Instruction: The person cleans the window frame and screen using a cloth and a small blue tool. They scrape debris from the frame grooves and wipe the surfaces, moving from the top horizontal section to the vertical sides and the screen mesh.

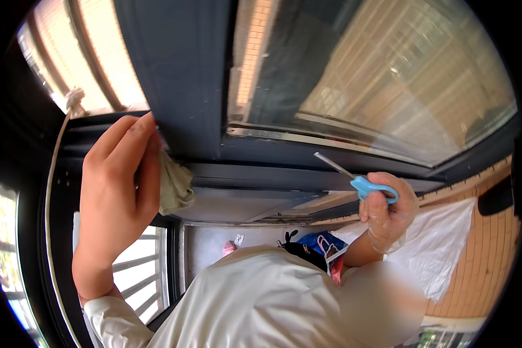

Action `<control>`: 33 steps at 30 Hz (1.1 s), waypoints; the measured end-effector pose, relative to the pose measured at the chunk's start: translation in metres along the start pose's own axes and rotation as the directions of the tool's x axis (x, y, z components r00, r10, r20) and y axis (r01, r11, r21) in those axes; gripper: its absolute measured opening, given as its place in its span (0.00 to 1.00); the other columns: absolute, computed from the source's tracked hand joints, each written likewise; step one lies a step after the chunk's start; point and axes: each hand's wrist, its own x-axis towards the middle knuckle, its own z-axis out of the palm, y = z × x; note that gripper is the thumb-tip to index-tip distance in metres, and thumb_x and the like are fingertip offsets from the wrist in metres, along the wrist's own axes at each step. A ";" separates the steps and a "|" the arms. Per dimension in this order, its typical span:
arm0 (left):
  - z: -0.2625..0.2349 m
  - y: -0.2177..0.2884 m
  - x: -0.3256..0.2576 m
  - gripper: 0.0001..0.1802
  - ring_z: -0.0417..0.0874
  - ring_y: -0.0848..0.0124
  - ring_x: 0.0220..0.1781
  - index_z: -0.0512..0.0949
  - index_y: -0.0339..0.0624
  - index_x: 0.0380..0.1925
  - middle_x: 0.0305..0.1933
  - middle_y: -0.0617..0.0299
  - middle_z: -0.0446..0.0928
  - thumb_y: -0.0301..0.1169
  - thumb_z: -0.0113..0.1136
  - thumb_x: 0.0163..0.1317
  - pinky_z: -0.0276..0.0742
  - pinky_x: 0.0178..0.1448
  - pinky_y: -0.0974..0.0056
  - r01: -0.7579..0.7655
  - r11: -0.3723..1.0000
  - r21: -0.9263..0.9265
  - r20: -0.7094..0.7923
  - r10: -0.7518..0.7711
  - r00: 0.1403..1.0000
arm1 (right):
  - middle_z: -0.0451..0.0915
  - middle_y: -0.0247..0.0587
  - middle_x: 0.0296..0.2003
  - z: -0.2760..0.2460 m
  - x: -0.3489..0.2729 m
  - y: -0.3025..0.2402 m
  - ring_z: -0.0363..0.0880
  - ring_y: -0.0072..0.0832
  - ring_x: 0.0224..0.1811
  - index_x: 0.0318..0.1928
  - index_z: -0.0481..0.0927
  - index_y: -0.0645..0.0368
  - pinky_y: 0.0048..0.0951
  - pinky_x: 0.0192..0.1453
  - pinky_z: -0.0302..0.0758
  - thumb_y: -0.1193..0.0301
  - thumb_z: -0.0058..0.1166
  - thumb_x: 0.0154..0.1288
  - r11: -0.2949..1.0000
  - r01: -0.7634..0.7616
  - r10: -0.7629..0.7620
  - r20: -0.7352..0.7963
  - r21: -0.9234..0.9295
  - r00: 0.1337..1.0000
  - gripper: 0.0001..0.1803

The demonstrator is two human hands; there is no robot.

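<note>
My left hand [119,168] is raised against the edge of a dark window frame [177,75], its fingers pressed together. A crumpled grey-green cloth [176,184] hangs from under those fingers; its upper part is hidden by the hand. Away to the right, my right hand [391,206] grips a pair of scissors [365,187] by its light blue handles. The metal blades look closed and point up and left, toward the frame's lower rail. A thin, clear glove seems to cover the right hand.
A large glass pane [388,75] fills the upper right. Along the left runs a knotted pale rope [51,191]. Below lie a blue bag [316,240], a black bag [301,252] and a pink slipper [229,247]. A white sheet [441,243] is beside a tiled wall [487,249].
</note>
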 end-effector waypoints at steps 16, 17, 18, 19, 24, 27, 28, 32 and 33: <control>0.033 0.002 0.006 0.19 0.75 0.57 0.30 0.72 0.27 0.48 0.31 0.49 0.72 0.13 0.52 0.54 0.72 0.35 0.62 -0.191 0.972 -0.134 0.001 0.193 0.981 | 0.82 0.35 0.24 0.042 0.009 -0.019 0.74 0.30 0.20 0.31 0.83 0.57 0.28 0.24 0.67 0.68 0.65 0.48 0.968 0.251 -0.250 0.229 0.022 0.941 0.10; 0.037 0.003 0.006 0.19 0.75 0.56 0.30 0.71 0.27 0.48 0.31 0.49 0.72 0.13 0.53 0.53 0.72 0.34 0.61 -0.206 0.970 -0.130 -0.017 0.206 0.978 | 0.82 0.35 0.24 0.041 0.008 -0.017 0.74 0.30 0.19 0.31 0.83 0.57 0.29 0.24 0.66 0.67 0.65 0.48 0.968 0.249 -0.242 0.244 0.001 0.939 0.10; 0.040 0.003 0.006 0.20 0.75 0.55 0.30 0.71 0.27 0.49 0.31 0.49 0.71 0.13 0.53 0.53 0.72 0.34 0.60 -0.220 0.968 -0.119 -0.038 0.217 0.975 | 0.82 0.35 0.24 0.043 0.008 -0.017 0.74 0.30 0.19 0.31 0.83 0.57 0.29 0.24 0.66 0.67 0.65 0.48 0.970 0.243 -0.235 0.240 -0.003 0.942 0.10; 0.043 0.004 0.006 0.21 0.74 0.54 0.29 0.71 0.27 0.49 0.31 0.49 0.71 0.13 0.53 0.53 0.71 0.33 0.58 -0.227 0.962 -0.154 -0.047 0.222 0.974 | 0.82 0.36 0.24 0.045 0.006 -0.016 0.74 0.30 0.19 0.31 0.83 0.57 0.29 0.24 0.66 0.66 0.64 0.48 0.971 0.237 -0.229 0.237 -0.007 0.944 0.10; 0.057 0.006 0.004 0.23 0.74 0.56 0.29 0.70 0.25 0.48 0.30 0.51 0.69 0.16 0.56 0.48 0.73 0.32 0.59 -0.245 0.944 -0.218 -0.110 0.226 0.968 | 0.80 0.37 0.22 0.058 0.006 -0.018 0.74 0.31 0.19 0.31 0.83 0.56 0.29 0.25 0.66 0.66 0.64 0.48 0.983 0.183 -0.185 0.265 0.035 0.946 0.10; 0.072 0.013 0.007 0.23 0.75 0.57 0.30 0.71 0.24 0.48 0.30 0.52 0.70 0.17 0.57 0.47 0.74 0.33 0.60 -0.280 0.916 -0.287 -0.160 0.242 0.957 | 0.78 0.35 0.20 0.053 0.019 -0.014 0.73 0.33 0.19 0.32 0.83 0.53 0.30 0.25 0.67 0.67 0.65 0.45 0.957 0.276 -0.287 0.444 0.091 0.849 0.11; 0.073 0.014 0.008 0.23 0.75 0.57 0.30 0.71 0.24 0.47 0.30 0.52 0.70 0.17 0.57 0.47 0.74 0.33 0.60 -0.291 0.907 -0.306 -0.168 0.250 0.954 | 0.78 0.34 0.20 0.054 0.023 -0.013 0.73 0.34 0.19 0.32 0.83 0.52 0.30 0.24 0.67 0.67 0.65 0.45 0.939 0.324 -0.336 0.496 0.114 0.800 0.11; 0.075 0.015 0.011 0.27 0.74 0.58 0.30 0.70 0.20 0.49 0.29 0.52 0.69 0.20 0.58 0.45 0.74 0.32 0.62 -0.325 0.895 -0.307 -0.136 0.296 0.945 | 0.79 0.25 0.22 0.061 0.029 -0.019 0.74 0.28 0.20 0.34 0.84 0.42 0.28 0.26 0.68 0.63 0.68 0.45 0.909 0.411 -0.315 0.758 0.068 0.571 0.12; 0.077 0.015 0.012 0.29 0.73 0.58 0.30 0.69 0.19 0.50 0.29 0.52 0.69 0.23 0.58 0.44 0.74 0.33 0.62 -0.352 0.884 -0.307 -0.134 0.326 0.936 | 0.77 0.23 0.20 0.067 0.026 -0.019 0.73 0.26 0.19 0.35 0.85 0.40 0.28 0.26 0.67 0.62 0.68 0.45 0.923 0.366 -0.330 0.733 0.118 0.595 0.12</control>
